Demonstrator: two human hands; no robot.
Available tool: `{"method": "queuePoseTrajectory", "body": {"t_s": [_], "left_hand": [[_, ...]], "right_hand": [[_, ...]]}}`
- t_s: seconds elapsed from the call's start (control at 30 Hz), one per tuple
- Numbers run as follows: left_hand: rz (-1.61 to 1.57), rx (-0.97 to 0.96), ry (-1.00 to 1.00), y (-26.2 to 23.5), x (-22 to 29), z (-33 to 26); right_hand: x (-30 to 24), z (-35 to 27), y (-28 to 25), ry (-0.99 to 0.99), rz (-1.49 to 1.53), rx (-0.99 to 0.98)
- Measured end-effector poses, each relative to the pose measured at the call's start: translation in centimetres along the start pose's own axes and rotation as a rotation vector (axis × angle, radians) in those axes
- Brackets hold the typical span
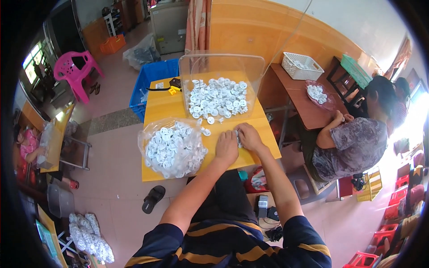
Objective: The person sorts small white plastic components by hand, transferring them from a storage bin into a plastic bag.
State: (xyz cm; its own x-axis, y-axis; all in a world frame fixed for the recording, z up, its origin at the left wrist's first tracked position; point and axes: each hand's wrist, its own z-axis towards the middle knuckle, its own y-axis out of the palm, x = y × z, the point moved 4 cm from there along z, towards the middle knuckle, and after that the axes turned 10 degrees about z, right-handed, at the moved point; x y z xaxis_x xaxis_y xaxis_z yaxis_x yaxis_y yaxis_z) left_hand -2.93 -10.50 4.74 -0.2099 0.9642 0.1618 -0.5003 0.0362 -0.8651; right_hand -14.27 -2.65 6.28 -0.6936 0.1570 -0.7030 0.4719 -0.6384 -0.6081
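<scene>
Your left hand (228, 146) and right hand (250, 136) meet over the yellow surface (154, 109), fingers curled nearly closed on a small pale piece (239, 139) between them; their tips are partly hidden. A clear bag (196, 157) of white parts lies left, a clear bin (222, 55) beyond. Probably best: steady the piece with one hand, press gently with the other, low down.
</scene>
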Motion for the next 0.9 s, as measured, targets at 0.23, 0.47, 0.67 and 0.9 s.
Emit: {"method": "queuePoseTrajectory", "body": {"t_s": [0.23, 0.47, 0.67, 0.9], "left_hand": [[-0.269, -0.175, 0.055, -1.9, -0.3, 0.3], [-0.309, -0.115, 0.142, -3.0, -0.2, 0.2], [-0.259, -0.031, 0.160, -0.7, 0.5, 0.6], [-0.167, 0.067, 0.126, 0.6, -0.4, 0.9]], "right_hand": [[0.3, -1.4, -2.4, 0.022, 0.026, 0.064], [0.2, -4.7, -2.3, 0.018, 0.062, 0.127], [-1.2, -4.6, -0.3, -0.066, -0.054, 0.167], [-2.9, -4.9, 0.0, 0.008, -0.171, 0.211]]}}
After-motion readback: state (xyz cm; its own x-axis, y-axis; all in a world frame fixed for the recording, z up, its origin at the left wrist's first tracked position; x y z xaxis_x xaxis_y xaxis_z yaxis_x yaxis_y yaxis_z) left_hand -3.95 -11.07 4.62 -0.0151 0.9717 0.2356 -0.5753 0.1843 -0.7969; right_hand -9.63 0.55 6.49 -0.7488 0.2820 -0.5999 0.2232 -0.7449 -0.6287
